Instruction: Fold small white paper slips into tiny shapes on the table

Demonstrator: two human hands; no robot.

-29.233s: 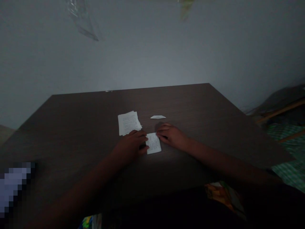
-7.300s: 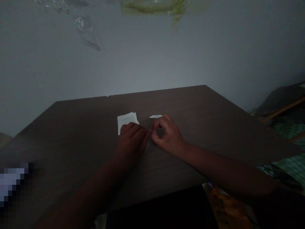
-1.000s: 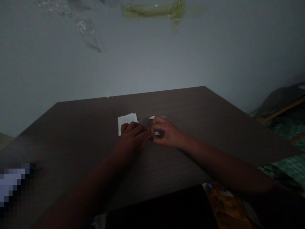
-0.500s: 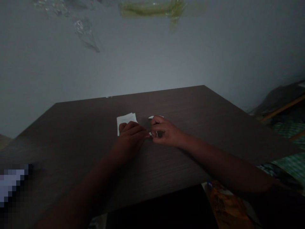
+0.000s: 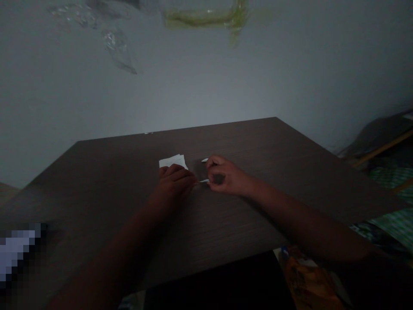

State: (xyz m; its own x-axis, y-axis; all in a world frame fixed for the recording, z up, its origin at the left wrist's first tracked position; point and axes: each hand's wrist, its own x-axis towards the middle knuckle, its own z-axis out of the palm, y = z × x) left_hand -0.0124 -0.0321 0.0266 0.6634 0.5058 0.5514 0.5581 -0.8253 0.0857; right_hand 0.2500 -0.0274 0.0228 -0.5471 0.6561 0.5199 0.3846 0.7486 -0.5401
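My left hand (image 5: 176,181) and my right hand (image 5: 224,176) meet at the middle of a dark wooden table (image 5: 290,172). Both pinch a small folded white paper piece (image 5: 203,181) between their fingertips; most of it is hidden by the fingers. Just behind my left hand lies a small stack of white paper slips (image 5: 172,161), partly covered by the knuckles. Another small folded paper piece (image 5: 204,160) lies on the table behind my right hand's fingers.
A grey wall rises behind the table, with clear plastic (image 5: 119,47) and a yellowish bag (image 5: 206,13) hanging near the top. Green checked cloth and wooden poles (image 5: 387,148) are off the right edge. A colourful wrapper (image 5: 303,280) lies below the table's near edge.
Both hands have stayed on the folded paper. My right hand's fingers have shifted slightly, so a thin white edge of the paper shows between the hands now.
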